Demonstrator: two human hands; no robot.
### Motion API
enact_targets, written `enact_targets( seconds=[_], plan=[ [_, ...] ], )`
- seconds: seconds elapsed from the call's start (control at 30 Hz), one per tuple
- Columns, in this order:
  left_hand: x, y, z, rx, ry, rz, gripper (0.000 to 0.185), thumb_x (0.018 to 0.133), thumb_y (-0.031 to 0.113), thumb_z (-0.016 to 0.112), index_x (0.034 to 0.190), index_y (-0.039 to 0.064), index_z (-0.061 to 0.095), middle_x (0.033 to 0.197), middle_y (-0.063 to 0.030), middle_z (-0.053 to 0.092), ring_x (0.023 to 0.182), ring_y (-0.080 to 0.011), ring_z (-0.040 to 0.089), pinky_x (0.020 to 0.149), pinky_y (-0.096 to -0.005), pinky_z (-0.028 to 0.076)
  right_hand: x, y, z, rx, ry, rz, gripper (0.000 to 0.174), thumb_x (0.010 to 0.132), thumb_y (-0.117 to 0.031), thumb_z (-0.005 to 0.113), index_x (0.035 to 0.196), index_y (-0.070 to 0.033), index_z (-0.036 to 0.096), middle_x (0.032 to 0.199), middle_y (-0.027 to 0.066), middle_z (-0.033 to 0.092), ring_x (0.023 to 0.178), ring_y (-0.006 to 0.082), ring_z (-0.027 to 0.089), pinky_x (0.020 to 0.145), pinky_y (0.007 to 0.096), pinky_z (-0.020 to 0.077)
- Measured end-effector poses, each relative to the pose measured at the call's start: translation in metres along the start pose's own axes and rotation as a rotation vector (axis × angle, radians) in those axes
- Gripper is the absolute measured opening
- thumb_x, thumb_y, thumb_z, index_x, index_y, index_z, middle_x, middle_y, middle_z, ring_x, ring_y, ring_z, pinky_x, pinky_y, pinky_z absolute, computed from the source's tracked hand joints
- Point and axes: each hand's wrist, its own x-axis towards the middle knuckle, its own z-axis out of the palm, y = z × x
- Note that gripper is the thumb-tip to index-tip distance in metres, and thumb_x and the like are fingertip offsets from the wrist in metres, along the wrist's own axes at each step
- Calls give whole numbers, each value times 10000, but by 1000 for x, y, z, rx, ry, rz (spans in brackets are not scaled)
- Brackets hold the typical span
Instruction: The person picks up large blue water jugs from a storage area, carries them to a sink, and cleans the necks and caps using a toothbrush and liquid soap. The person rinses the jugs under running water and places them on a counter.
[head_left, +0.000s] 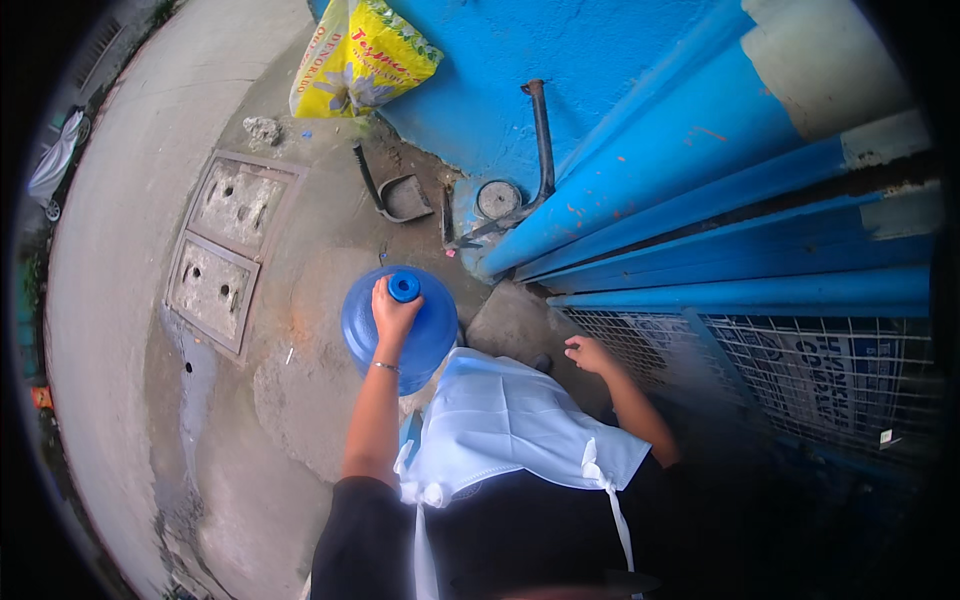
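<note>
A large blue plastic water jug (427, 337) stands upright on the concrete ground in front of me. My left hand (393, 311) is wrapped around its neck, just under the blue cap (404, 286). To the right, my right hand (589, 353) hangs in the air near the wire mesh, its fingers curled and nothing seen in them. Whether those fingertips touch each other cannot be made out. A white apron (510, 412) hangs down my front and hides part of the ground by the jug.
A dustpan (406, 199) lies ahead near the blue wall (480, 82). Beyond it sits a yellow printed sack (360, 64). Concrete drain covers (214, 281) are set into the ground at left. A blue-framed wire mesh gate (817, 367) rises on the right. A bent metal pipe (541, 142) juts from the wall.
</note>
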Motion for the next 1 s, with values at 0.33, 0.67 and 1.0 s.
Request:
enact_targets(
  seconds=[0.33,0.67,1.0],
  plan=[
    [-75,78,90,-22,-344,376,537,583,149,815,1035,-21,580,1026,-211,619,969,-392,602,860,-423,477,-139,189,86,377,401,130,338,863,-247,681,1147,-67,646,906,130,693,755,242,667,712,371,521],
    [-303,243,226,-101,-991,589,524,602,108,796,1067,-7,584,986,-142,647,898,-259,638,816,-360,501,-336,400,217,923,644,583,379,830,-286,714,1127,-57,660,952,164,701,835,262,683,759,373,533],
    [-482,357,313,-207,-1422,723,463,650,122,828,1035,22,592,885,-71,673,810,-165,647,760,-308,521,-386,477,199,920,840,660,388,870,-384,647,1154,-119,656,1099,152,679,1040,321,638,899,414,495]
  ],
)
